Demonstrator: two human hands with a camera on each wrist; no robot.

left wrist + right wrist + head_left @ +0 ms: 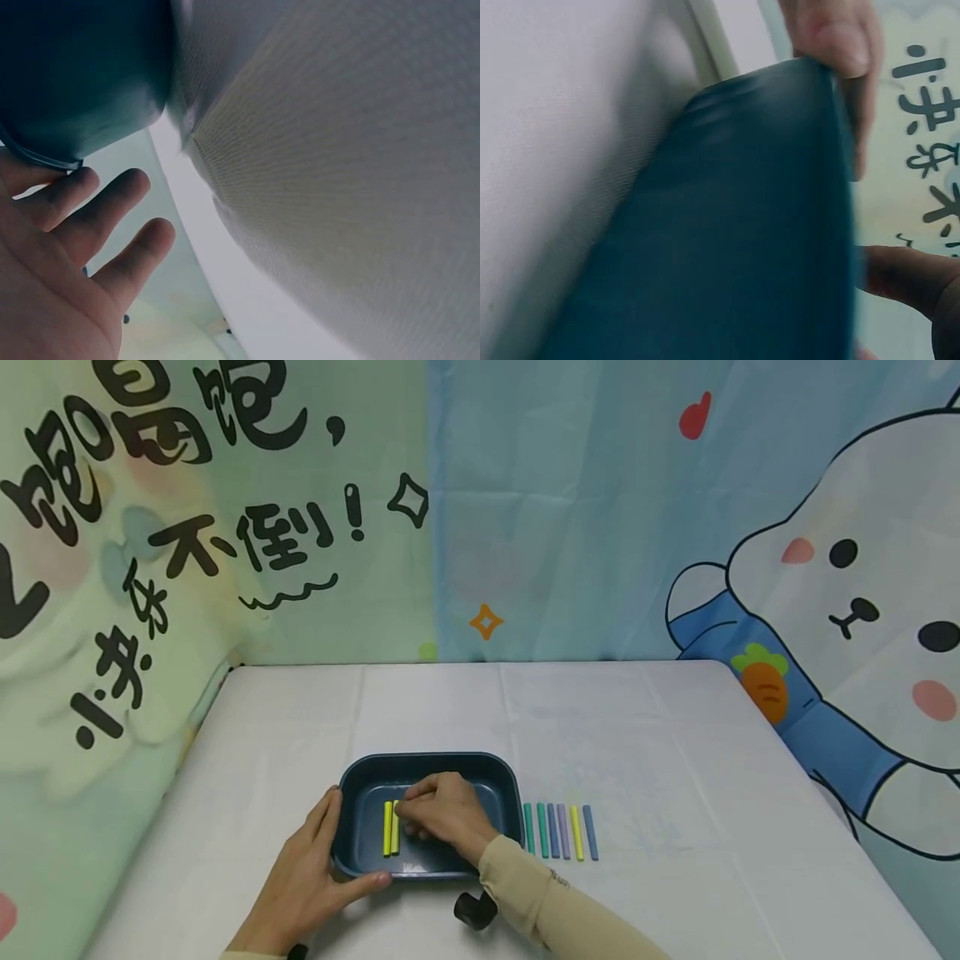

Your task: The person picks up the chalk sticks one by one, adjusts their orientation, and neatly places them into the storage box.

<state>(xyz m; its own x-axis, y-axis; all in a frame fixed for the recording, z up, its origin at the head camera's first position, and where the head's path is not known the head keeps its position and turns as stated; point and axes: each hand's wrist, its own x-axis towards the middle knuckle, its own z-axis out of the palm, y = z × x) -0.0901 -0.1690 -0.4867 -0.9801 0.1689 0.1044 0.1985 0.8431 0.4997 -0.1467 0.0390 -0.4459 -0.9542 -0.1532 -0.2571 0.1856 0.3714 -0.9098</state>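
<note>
A dark blue tray [360, 860] sits on the white table. My left hand [307, 868] lies at its left front corner, fingers fairly straight along the left side and thumb by the front wall. In the left wrist view the left hand's fingers [120, 202] are spread, one at the tray's rim [45, 157]. My right hand [446, 814] reaches inside the tray and pinches the upper end of a yellow chalk stick [395, 839]. Another yellow chalk stick [387, 829] lies close beside it on the left. The right wrist view shows the tray's outer wall [727, 210], hiding the chalk.
Right of the tray, several chalk sticks lie in a row: green [542, 829], blue [552, 831], purple [563, 832] and yellow [577, 832] among them. A black wrist camera [476, 910] hangs under the right wrist. Printed curtains [555, 510] stand behind the table [637, 735].
</note>
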